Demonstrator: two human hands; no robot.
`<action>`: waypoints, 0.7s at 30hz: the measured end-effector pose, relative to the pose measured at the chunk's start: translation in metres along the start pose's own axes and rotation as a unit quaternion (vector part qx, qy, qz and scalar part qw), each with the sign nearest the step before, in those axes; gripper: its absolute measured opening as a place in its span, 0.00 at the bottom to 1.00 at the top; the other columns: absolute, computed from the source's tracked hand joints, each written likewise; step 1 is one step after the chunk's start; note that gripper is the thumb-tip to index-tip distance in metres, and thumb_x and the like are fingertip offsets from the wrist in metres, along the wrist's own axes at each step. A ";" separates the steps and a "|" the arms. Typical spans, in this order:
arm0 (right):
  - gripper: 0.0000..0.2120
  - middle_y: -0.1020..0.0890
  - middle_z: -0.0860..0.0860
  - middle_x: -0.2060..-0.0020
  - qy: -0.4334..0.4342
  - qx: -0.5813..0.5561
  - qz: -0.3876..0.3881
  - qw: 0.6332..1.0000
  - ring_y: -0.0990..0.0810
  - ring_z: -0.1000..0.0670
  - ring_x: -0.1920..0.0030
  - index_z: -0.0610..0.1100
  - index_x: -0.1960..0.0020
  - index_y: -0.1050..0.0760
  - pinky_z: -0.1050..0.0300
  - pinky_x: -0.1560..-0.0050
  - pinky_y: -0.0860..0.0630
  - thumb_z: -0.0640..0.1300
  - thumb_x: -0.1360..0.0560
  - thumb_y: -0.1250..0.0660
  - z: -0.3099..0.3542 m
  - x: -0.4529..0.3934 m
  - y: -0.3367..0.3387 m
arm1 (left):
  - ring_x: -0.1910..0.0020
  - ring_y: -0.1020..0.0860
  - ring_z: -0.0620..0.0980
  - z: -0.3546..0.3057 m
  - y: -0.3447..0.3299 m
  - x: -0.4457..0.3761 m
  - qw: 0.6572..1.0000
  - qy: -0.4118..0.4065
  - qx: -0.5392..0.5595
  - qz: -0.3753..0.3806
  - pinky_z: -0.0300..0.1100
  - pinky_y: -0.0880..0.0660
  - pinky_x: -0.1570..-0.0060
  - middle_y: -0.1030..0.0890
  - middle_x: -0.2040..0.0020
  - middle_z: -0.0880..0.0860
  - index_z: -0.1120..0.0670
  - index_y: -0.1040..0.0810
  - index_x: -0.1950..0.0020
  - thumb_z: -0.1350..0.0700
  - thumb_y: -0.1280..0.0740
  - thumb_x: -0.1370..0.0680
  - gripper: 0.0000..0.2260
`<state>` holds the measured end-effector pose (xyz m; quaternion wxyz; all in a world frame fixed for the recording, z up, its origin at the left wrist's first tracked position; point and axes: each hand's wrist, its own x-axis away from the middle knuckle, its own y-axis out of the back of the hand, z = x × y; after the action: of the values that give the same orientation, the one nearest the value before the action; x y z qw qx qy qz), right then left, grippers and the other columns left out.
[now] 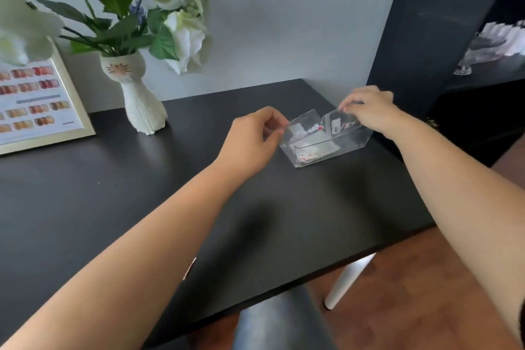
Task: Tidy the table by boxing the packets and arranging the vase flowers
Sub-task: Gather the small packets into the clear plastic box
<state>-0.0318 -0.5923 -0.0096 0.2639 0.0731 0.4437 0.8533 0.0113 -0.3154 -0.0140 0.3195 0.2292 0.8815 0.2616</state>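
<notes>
A clear plastic box (352, 140) sits near the right back corner of the black table (142, 193). Inside it lie transparent packets (311, 148) with white and red contents. My left hand (252, 142) pinches the box's left end. At the right end, my right hand (369, 111) grips the upper edge, fingers closed on it. A white cat-shaped vase (140, 99) stands at the back left, apart from both hands. It holds white, pink and purple flowers (167, 11) with green leaves.
A framed nail-colour chart (37, 102) leans against the wall at the far left. A tall black cabinet (434, 31) stands right of the table, with a shelf of small white items (500, 42). A dark chair seat (278, 321) is at the table's front edge.
</notes>
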 end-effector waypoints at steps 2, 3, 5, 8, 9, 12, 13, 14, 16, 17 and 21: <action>0.18 0.32 0.64 0.55 -0.028 0.017 0.006 0.999 0.40 0.49 0.46 0.65 0.67 0.20 0.49 0.48 0.38 0.47 0.27 0.41 -0.001 -0.006 -0.003 | 0.66 0.25 0.33 -0.001 -0.009 -0.014 1.000 0.005 0.008 -0.004 0.22 0.32 0.64 0.20 0.60 0.41 0.52 0.18 0.51 0.62 0.34 0.24 0.07; 0.18 0.31 0.63 0.54 -0.044 0.023 0.009 0.999 0.40 0.49 0.47 0.66 0.68 0.20 0.50 0.50 0.39 0.47 0.29 0.41 -0.001 -0.008 -0.004 | 0.67 0.25 0.31 -0.001 -0.013 -0.020 1.000 0.010 0.010 -0.008 0.21 0.33 0.65 0.20 0.60 0.42 0.52 0.17 0.50 0.62 0.33 0.24 0.08; 0.16 0.28 0.60 0.49 -0.071 0.038 0.017 0.997 0.39 0.47 0.47 0.66 0.69 0.20 0.51 0.51 0.39 0.47 0.30 0.37 -0.002 -0.010 -0.008 | 0.68 0.25 0.30 0.000 -0.020 -0.032 1.000 0.020 0.006 -0.014 0.19 0.33 0.64 0.18 0.59 0.44 0.53 0.16 0.48 0.62 0.33 0.24 0.09; 0.11 0.35 0.58 0.32 -0.092 0.053 0.029 0.994 0.40 0.44 0.38 0.65 0.59 0.18 0.51 0.45 0.41 0.52 0.30 0.38 -0.010 -0.007 -0.011 | 0.64 0.24 0.33 0.002 -0.031 -0.047 0.999 0.032 -0.018 0.001 0.18 0.33 0.60 0.15 0.52 0.49 0.54 0.16 0.44 0.61 0.33 0.24 0.11; 0.14 0.38 0.59 0.29 -0.082 0.053 0.031 0.995 0.42 0.44 0.35 0.68 0.54 0.19 0.49 0.41 0.42 0.52 0.29 0.41 -0.014 -0.005 -0.012 | 0.61 0.22 0.36 0.002 -0.035 -0.051 0.999 0.035 -0.028 0.011 0.19 0.33 0.59 0.15 0.49 0.50 0.54 0.17 0.43 0.61 0.33 0.23 0.11; 0.21 0.42 0.59 0.25 -0.060 0.055 0.020 0.996 0.48 0.45 0.29 0.71 0.41 0.26 0.47 0.33 0.46 0.50 0.27 0.47 -0.020 -0.002 -0.010 | 0.49 0.19 0.46 0.003 -0.047 -0.058 0.996 0.053 -0.052 0.045 0.28 0.29 0.50 0.16 0.43 0.51 0.54 0.18 0.40 0.61 0.35 0.22 0.13; 0.21 0.42 0.58 0.25 -0.060 0.056 0.015 0.997 0.49 0.45 0.28 0.70 0.39 0.27 0.47 0.33 0.47 0.51 0.26 0.47 -0.021 -0.002 -0.009 | 0.45 0.19 0.48 0.004 -0.050 -0.059 0.995 0.061 -0.057 0.056 0.31 0.29 0.47 0.16 0.42 0.51 0.54 0.19 0.39 0.60 0.37 0.22 0.13; 0.20 0.42 0.58 0.24 -0.060 0.058 0.011 0.996 0.49 0.46 0.28 0.69 0.37 0.28 0.47 0.32 0.48 0.52 0.25 0.47 -0.021 -0.002 -0.009 | 0.43 0.19 0.49 0.005 -0.053 -0.059 0.994 0.066 -0.064 0.063 0.33 0.28 0.46 0.17 0.41 0.52 0.54 0.19 0.38 0.60 0.38 0.21 0.14; 0.19 0.41 0.57 0.24 -0.059 0.061 0.002 0.996 0.49 0.46 0.27 0.69 0.37 0.29 0.46 0.32 0.48 0.55 0.24 0.47 -0.023 -0.001 -0.008 | 0.41 0.20 0.51 0.009 -0.054 -0.057 0.992 0.074 -0.078 0.064 0.34 0.29 0.46 0.18 0.39 0.53 0.54 0.20 0.37 0.60 0.39 0.21 0.16; 0.18 0.41 0.57 0.25 -0.058 0.059 -0.004 0.997 0.49 0.45 0.27 0.69 0.37 0.29 0.45 0.32 0.47 0.55 0.23 0.47 -0.024 0.000 -0.007 | 0.39 0.21 0.51 0.011 -0.053 -0.055 0.992 0.076 -0.081 0.058 0.34 0.29 0.45 0.18 0.38 0.53 0.54 0.20 0.36 0.59 0.40 0.21 0.16; 0.17 0.40 0.56 0.25 -0.040 0.054 -0.017 0.998 0.49 0.45 0.27 0.69 0.38 0.28 0.46 0.34 0.47 0.56 0.23 0.47 -0.018 0.008 -0.004 | 0.35 0.26 0.49 0.015 -0.035 -0.041 0.995 0.054 -0.080 0.013 0.13 0.47 0.46 0.18 0.38 0.54 0.57 0.19 0.38 0.60 0.38 0.21 0.14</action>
<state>-0.0432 -0.5994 -0.0249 0.2917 0.1135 0.4794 0.8199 0.0420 -0.3606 -0.0272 0.2851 0.1997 0.8708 0.3473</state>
